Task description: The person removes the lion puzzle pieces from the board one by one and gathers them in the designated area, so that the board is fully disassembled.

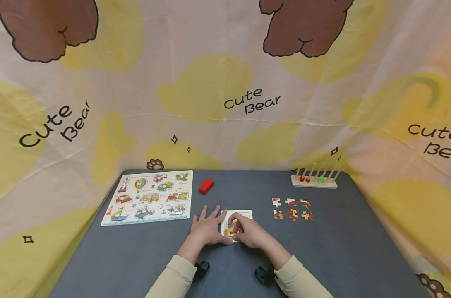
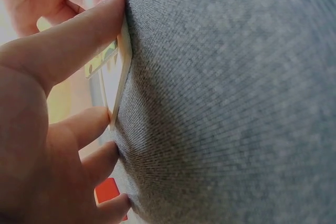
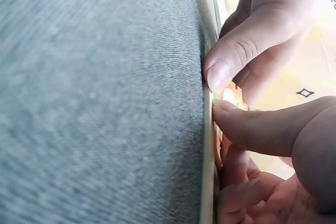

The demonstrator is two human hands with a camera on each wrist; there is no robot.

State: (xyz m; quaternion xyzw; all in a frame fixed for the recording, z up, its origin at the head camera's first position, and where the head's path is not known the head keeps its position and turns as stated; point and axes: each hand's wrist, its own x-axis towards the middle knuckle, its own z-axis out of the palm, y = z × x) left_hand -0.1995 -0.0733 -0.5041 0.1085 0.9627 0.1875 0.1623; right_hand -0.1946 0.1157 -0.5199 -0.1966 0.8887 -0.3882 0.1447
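Note:
A small white puzzle board [image 1: 244, 213] lies on the table before me, with an orange and yellow puzzle piece [image 1: 229, 233] at its near left part. My left hand [image 1: 207, 228] steadies the board, its fingers spread: the thumb [image 2: 89, 32] presses the near edge and a fingertip touches a corner. My right hand [image 1: 252, 233] reaches over the board from the right. Its thumb [image 3: 262, 127] and curled fingers [image 3: 239, 169] pinch at the piece, close beside the left thumb. Part of the board is hidden under both hands.
Several loose puzzle pieces [image 1: 293, 214] lie in two rows to the right. A vehicle picture board [image 1: 111, 217] is on the left, and a red block [image 1: 206, 186] stands behind the left hand. At the back right is a bead rack [image 1: 315, 184] with red and green beads.

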